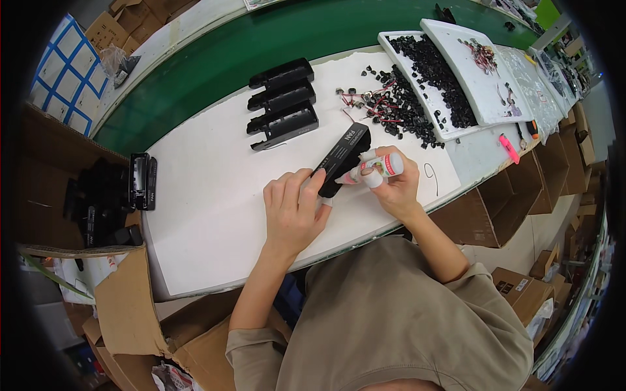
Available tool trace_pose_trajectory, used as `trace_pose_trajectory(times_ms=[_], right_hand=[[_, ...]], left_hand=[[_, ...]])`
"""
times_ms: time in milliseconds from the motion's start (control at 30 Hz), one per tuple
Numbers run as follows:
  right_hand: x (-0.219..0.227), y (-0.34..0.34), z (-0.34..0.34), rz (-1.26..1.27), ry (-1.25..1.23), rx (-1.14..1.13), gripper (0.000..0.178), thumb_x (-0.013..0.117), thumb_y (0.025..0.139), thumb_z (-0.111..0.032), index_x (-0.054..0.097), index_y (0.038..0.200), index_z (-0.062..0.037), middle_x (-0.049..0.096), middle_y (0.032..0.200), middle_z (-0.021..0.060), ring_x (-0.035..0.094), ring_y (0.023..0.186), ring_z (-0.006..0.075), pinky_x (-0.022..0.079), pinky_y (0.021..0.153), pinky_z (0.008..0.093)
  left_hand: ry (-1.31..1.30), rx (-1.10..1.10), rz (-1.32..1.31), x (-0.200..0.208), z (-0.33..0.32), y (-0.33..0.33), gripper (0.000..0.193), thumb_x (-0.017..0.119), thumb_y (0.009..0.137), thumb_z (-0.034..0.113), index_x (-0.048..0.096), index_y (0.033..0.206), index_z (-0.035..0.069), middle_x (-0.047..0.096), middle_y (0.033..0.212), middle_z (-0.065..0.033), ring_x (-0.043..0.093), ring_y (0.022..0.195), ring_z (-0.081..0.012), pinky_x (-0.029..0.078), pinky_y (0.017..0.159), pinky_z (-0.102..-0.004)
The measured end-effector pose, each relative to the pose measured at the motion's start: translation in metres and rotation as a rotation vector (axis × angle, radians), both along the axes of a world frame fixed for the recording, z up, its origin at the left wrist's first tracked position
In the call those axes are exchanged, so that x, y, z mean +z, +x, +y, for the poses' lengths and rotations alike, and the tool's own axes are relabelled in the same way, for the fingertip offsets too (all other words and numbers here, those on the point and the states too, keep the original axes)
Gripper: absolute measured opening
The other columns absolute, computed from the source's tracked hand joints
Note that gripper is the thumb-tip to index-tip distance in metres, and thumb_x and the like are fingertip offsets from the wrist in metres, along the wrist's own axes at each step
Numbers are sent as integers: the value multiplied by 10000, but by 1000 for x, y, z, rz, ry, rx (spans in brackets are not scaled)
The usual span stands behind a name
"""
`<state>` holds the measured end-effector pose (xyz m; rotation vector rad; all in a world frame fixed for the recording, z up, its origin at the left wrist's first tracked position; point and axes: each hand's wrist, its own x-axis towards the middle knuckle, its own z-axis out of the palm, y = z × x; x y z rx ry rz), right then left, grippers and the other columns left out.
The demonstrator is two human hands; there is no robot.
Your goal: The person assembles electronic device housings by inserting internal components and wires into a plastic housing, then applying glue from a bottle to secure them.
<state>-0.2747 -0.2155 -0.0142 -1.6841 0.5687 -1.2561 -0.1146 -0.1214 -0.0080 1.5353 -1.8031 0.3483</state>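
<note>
Our left hand (292, 207) grips the black casing (342, 158), tilting it up off the white bench (208, 215) so its edge meets the nozzle. Our right hand (394, 186) is wrapped around a small glue bottle (377, 167), tip touching the casing. Three more casings (282, 104) wait in a row behind.

factory assembly line; green conveyor belt (215, 62); parts trays (456, 72); cardboard cartons (502, 208)

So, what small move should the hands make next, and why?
Probably press the tube tip against the black part and squeeze lightly. The right hand holds the tube pointed at the part, the left hand steadies the part above the white table, and the tip looks almost touching.
</note>
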Motion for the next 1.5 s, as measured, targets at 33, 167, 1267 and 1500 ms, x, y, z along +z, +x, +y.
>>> trace_pose_trajectory(times_ms=[33, 167, 1267, 1500], right_hand=[[0, 0, 0, 0, 0, 0, 225, 696, 786, -131, 571, 911, 9, 669, 721, 53, 628, 651, 89, 490, 581, 214], [0, -1, 0, 17, -1, -1, 224, 692, 788, -128, 572, 918, 10, 665, 714, 48, 621, 643, 85, 489, 583, 216], [-29, -187, -57, 183, -73, -717, 371, 579, 857, -55, 441, 1198, -5, 548, 1194, 136, 498, 1144, 218, 341, 995, 337], [-29, -184, -59, 246, -31, -881, 392, 614, 818, -59, 442, 1165, -1, 621, 1108, 144, 525, 1097, 175, 335, 975, 303]], left_hand=[[-1, 0, 0, 0, 0, 0, 492, 667, 575, 62, 567, 1058, 56, 543, 1011, -77, 507, 888, -238, 357, 749, -355], [3, 4, 4, 0, 0, 0, 502, 670, 568, 57, 564, 1058, 54, 546, 1004, -74, 506, 897, -242, 359, 753, -356], [529, 13, 278, 44, -8, 36, 506, 727, 643, 157, 546, 1097, 26, 489, 1104, -111, 446, 1053, -283, 386, 897, -369], [389, 188, 378, 44, -19, 61, 403, 660, 745, 133, 550, 1126, 61, 473, 1170, -127, 465, 1082, -283, 368, 924, -375]])
